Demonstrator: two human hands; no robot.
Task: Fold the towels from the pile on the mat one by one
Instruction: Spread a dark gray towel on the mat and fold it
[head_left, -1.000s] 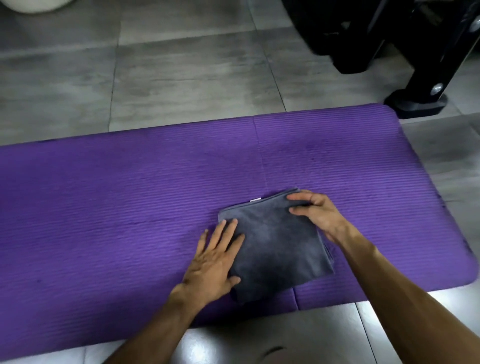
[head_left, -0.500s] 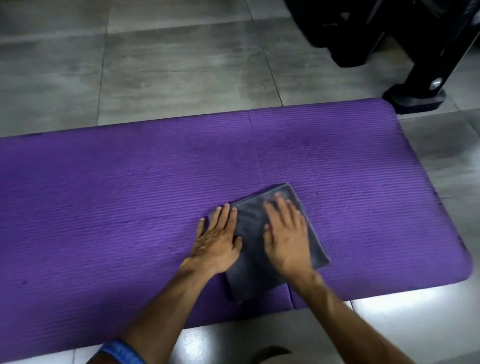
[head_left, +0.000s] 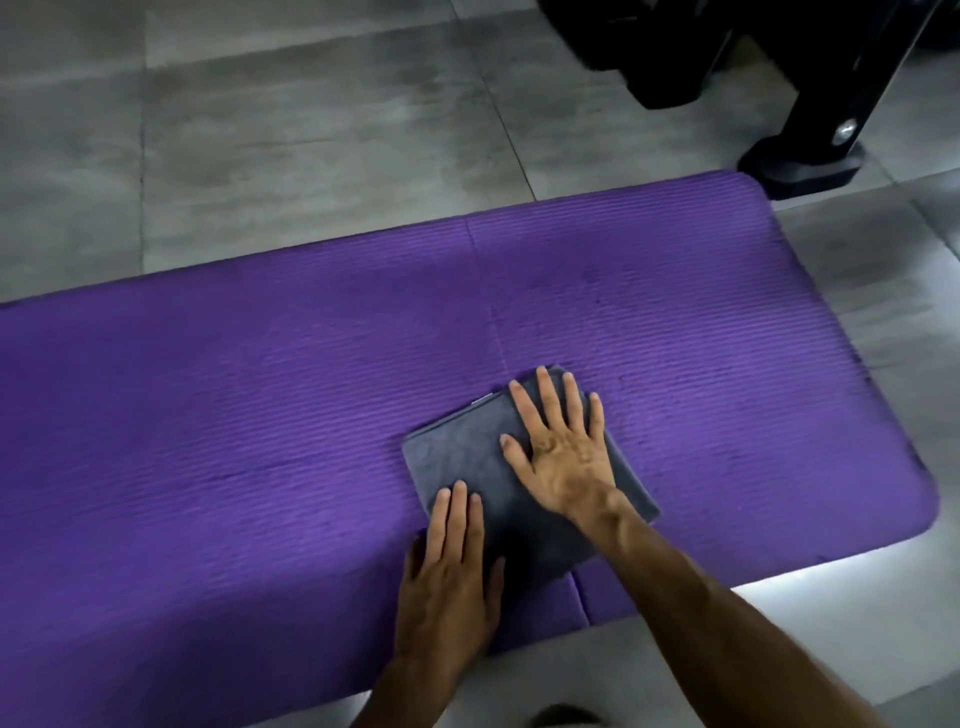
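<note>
Looks like a home gym or workout room: purple ribbed exercise mat (head_left: 260, 415) on grey tiled floor (head_left: 311, 156), black equipment frame (head_left: 810, 104) with bolted foot (head_left: 802, 169) at far right.

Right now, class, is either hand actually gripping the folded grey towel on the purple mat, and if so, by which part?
Neither grips it. The right hand and left hand press flat, fingers straight, on the folded grey towel.
</note>
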